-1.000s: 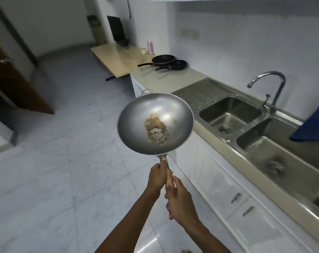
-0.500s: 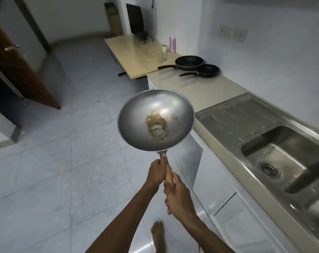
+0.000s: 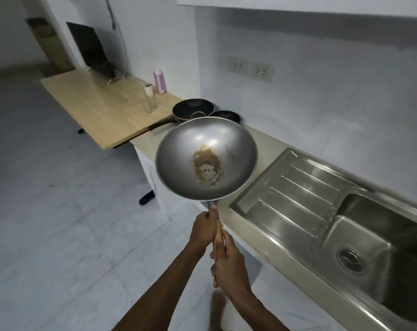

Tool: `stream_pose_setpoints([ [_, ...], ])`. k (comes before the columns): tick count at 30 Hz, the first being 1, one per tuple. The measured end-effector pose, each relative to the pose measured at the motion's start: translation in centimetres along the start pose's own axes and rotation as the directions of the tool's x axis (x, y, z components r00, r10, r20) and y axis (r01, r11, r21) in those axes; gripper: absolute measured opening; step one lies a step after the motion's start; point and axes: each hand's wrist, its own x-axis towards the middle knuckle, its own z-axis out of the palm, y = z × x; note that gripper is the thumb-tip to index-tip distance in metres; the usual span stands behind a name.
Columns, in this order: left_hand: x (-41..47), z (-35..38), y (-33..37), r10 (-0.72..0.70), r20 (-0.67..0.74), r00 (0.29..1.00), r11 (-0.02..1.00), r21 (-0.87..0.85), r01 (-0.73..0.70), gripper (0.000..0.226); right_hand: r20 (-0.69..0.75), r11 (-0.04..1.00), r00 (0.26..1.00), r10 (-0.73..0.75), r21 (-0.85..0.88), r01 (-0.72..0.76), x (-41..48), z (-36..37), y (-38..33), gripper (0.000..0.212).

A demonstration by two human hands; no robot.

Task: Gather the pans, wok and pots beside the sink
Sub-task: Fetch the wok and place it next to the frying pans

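Note:
A steel wok (image 3: 226,144) with a brown stain at its bottom hangs in the air over the front edge of the beige counter (image 3: 267,149). Both hands grip its wooden handle: my left hand (image 3: 203,229) higher up near the bowl, my right hand (image 3: 229,261) just below it. Behind the wok, two black frying pans rest on the counter: a larger one (image 3: 193,108) with its handle pointing left, and a smaller one (image 3: 226,115) partly hidden by the wok's rim. The steel sink (image 3: 360,237) with its ribbed drainboard (image 3: 298,189) lies to the right.
A wooden table (image 3: 95,108) adjoins the counter's far end, with a pink carton (image 3: 160,81), a clear bottle (image 3: 150,99) and a dark screen (image 3: 92,48) on it. Wall sockets (image 3: 250,69) sit above the counter. Grey tiled floor (image 3: 59,223) spreads to the left.
I have moved closer to the counter; the wok has shifted right and forward, now overlapping the counter edge and the smaller pan. Both hands keep the same grip.

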Motion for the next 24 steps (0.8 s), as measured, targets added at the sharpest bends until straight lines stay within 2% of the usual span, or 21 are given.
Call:
stream_pose_setpoints([
  [4, 7.8, 0.6, 3.5, 0.074, 0.083, 0.994, 0.996, 0.05, -0.078, 0.062, -0.124, 0.994, 0.986, -0.113, -0.008, 0.113, 7.2, 0.8, -2.8, 0.044],
  [8, 15.3, 1.2, 6.4, 0.083, 0.191, 0.978, 0.984, 0.139, -0.11, 0.064, -0.236, 0.996, 0.971, -0.037, 0.071, 0.056, 14.2, 1.7, -5.4, 0.045],
  [11, 19.3, 1.3, 7.9, 0.076, 0.268, 0.961, 0.978, 0.169, -0.124, 0.069, -0.29, 0.996, 0.953, -0.085, -0.009, 0.086, 17.5, 2.6, -7.2, 0.054],
  [13, 21.4, 1.6, 8.5, 0.071, 0.309, 0.949, 0.97, 0.201, -0.138, 0.068, -0.315, 0.997, 0.947, -0.066, 0.01, 0.073, 19.3, 2.9, -8.2, 0.055],
  [20, 27.7, 1.0, 8.8, 0.084, 0.429, 0.899, 0.943, 0.256, -0.21, 0.068, -0.38, 1.0, 0.925, -0.007, 0.023, 0.017, 24.5, 5.6, -10.0, 0.053],
  [24, 31.3, 0.1, 8.1, 0.091, 0.492, 0.866, 0.929, 0.27, -0.251, 0.067, -0.464, 0.999, 0.886, 0.018, 0.032, -0.003, 27.1, 8.3, -10.5, 0.049],
])
